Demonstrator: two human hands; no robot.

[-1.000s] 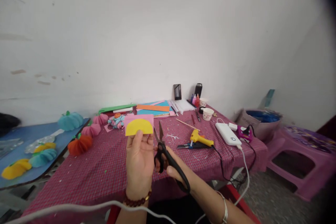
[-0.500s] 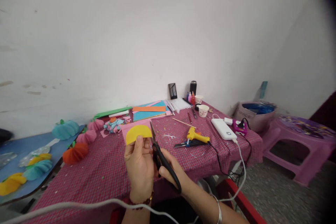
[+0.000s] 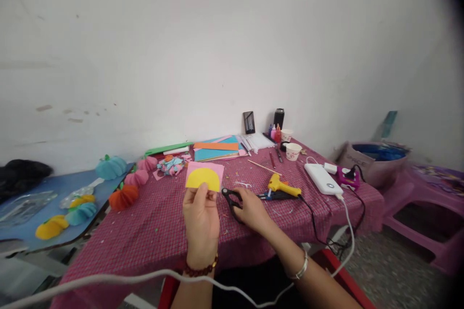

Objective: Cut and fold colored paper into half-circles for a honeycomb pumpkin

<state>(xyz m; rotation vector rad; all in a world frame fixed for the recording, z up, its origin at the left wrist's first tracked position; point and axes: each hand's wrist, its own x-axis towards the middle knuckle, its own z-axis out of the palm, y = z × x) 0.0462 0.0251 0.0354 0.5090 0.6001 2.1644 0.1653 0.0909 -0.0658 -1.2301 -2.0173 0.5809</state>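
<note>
My left hand (image 3: 200, 217) is raised above the red checked table (image 3: 145, 231), its fingers pinched on a yellow half-round paper piece (image 3: 203, 178). A pink paper sheet (image 3: 210, 170) shows just behind the yellow piece. My right hand (image 3: 252, 208) rests low on the tablecloth, curled around the black scissors (image 3: 232, 198), whose handle loops show at its left. A yellow glue gun (image 3: 282, 186) lies just to the right of that hand.
Coloured paper sheets (image 3: 217, 149), small cups (image 3: 293, 151) and glue bottles sit at the table's far side. A white power bank (image 3: 322, 178) with cables lies at right. Paper pumpkins (image 3: 123, 195) rest at left on a blue board (image 3: 32, 198). Pink stool (image 3: 431, 212) at right.
My right hand has dropped from beside the yellow paper down onto the table with the scissors. My left hand still holds the yellow piece up.
</note>
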